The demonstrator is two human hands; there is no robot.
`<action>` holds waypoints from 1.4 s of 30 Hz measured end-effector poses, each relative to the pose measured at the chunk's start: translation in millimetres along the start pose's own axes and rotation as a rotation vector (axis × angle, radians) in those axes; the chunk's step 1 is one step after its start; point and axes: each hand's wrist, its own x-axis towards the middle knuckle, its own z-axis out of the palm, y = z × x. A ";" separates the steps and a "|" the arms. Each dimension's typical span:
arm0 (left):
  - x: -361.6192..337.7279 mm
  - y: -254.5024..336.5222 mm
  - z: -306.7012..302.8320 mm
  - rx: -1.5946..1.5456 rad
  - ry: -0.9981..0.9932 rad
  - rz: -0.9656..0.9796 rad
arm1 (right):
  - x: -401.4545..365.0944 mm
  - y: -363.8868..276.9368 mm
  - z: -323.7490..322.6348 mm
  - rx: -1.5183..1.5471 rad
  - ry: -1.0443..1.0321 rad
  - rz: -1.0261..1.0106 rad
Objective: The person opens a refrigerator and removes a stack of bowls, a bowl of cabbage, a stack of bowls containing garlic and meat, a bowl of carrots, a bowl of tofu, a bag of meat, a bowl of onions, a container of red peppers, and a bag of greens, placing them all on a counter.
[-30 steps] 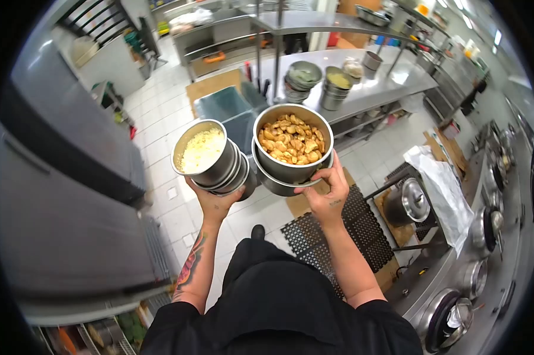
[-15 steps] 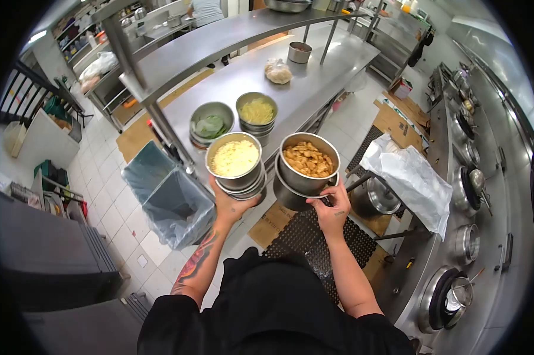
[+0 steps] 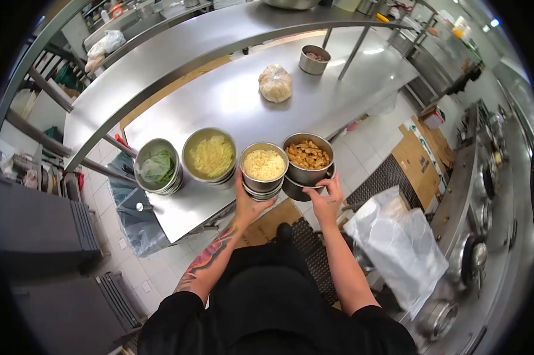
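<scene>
My left hand is closed around a stack of round metal pots, the top one full of pale yellow chopped food. My right hand grips a second stack of metal pots, fingers on the lower pot's rim; brown chunks of food fill its upper pot. The two stacks are side by side at the near edge of the steel table. Just left of them on the table stand a pot of light green-yellow strips and a pot with green leaves partly under clear plastic.
Farther back on the table are a tied plastic bag of pale food and a small metal pot. A raised steel shelf spans the far side. White plastic lies at right, before the stove line. A lined bin stands left.
I have come closer to the table with both stacks still in my hands. The two stacks are now nearer each other and nearer the pot of green-yellow strips.
</scene>
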 end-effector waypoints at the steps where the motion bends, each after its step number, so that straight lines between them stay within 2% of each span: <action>1: 2.0 -20.2 2.0 0.085 0.035 0.006 | 4.7 21.2 10.3 0.013 -0.015 -0.015; 2: 9.6 47.6 -59.5 0.109 0.066 0.017 | 3.1 -57.5 37.9 0.047 -0.053 -0.021; 5: 18.3 15.2 -51.5 0.286 0.157 -0.040 | 25.1 -14.8 59.7 0.080 -0.134 0.014; 7: 34.4 20.2 -48.3 0.471 0.207 -0.009 | 39.6 12.7 72.1 -0.038 -0.217 -0.141; 8: 37.7 9.8 -50.3 0.520 0.220 0.021 | 43.2 26.2 79.7 -0.014 -0.218 -0.098; 9: 21.6 59.1 -88.0 0.532 0.244 0.026 | 19.1 -29.7 89.2 0.005 -0.233 -0.111; 11: 36.4 64.3 -85.7 0.545 0.273 -0.003 | 19.5 -26.3 101.5 0.118 -0.208 0.091; 12: 41.3 69.3 -83.9 0.497 0.296 -0.046 | 18.4 -23.3 105.8 0.095 -0.279 0.182; 15: 50.6 73.8 -81.7 0.477 0.397 -0.080 | 26.7 -24.6 128.9 0.225 -0.200 0.111; 16: 36.4 98.2 -91.8 0.437 0.397 -0.104 | 15.1 -45.0 124.5 0.074 -0.287 0.093; 17: 36.8 92.1 -97.8 0.444 0.400 -0.096 | 13.2 -49.6 128.1 0.083 -0.286 0.090; 19: 37.2 83.3 -112.4 0.622 0.301 0.014 | 7.1 -55.3 140.4 0.120 -0.148 0.169; 20: 32.1 89.3 -117.3 0.671 0.245 0.060 | -4.0 -44.0 146.8 -0.007 -0.143 0.119; 21: 20.5 100.1 -124.4 0.689 0.263 0.063 | -19.2 -47.8 146.8 0.013 -0.157 0.114; 22: 2.8 112.0 -133.3 0.686 0.104 0.048 | -38.0 -54.8 145.9 0.112 -0.162 0.219; 23: -23.8 137.1 -147.4 0.689 -0.038 0.037 | -62.3 -74.4 141.4 0.222 -0.180 0.316; 25: -81.0 162.6 -181.2 0.582 -0.257 -0.108 | -124.1 -71.4 149.8 0.232 -0.302 0.310; 27: -159.6 189.6 -228.9 0.731 -0.302 0.028 | -197.9 -113.3 153.3 0.145 -0.521 0.225; 28: -208.0 193.3 -261.6 0.749 -0.266 -0.083 | -240.9 -129.1 163.2 0.159 -0.653 0.171; 29: -258.2 193.2 -298.0 0.758 -0.218 -0.196 | -284.0 -145.2 176.7 0.171 -0.790 0.106; 30: -311.4 192.1 -333.3 0.811 -0.120 -0.177 | -323.7 -165.3 188.2 0.232 -0.843 0.028; 32: -424.9 224.8 -405.5 1.039 0.008 -0.690 | -396.5 -233.7 199.7 0.322 -1.234 0.057; 35: -575.0 322.7 -496.2 0.966 0.316 -0.870 | -509.0 -331.2 224.5 0.315 -1.484 -0.166; 36: -622.6 368.7 -519.4 0.979 0.405 -0.890 | -549.7 -370.3 230.1 0.333 -1.558 -0.222; 37: -632.0 334.0 -524.3 1.025 0.500 -0.822 | -552.2 -348.3 256.4 0.330 -1.544 -0.354; 39: -706.4 366.6 -546.8 1.010 0.725 -0.639 | -606.9 -395.2 261.5 0.305 -1.639 -0.469; 40: -716.7 371.7 -538.7 1.019 0.782 -0.657 | -607.5 -402.0 264.7 0.329 -1.679 -0.546; 41: -743.8 378.7 -544.3 0.989 0.879 -0.573 | -626.9 -420.6 269.1 0.339 -1.709 -0.625; 42: -775.5 388.7 -550.4 0.956 0.967 -0.488 | -647.1 -460.2 254.7 0.328 -1.736 -0.666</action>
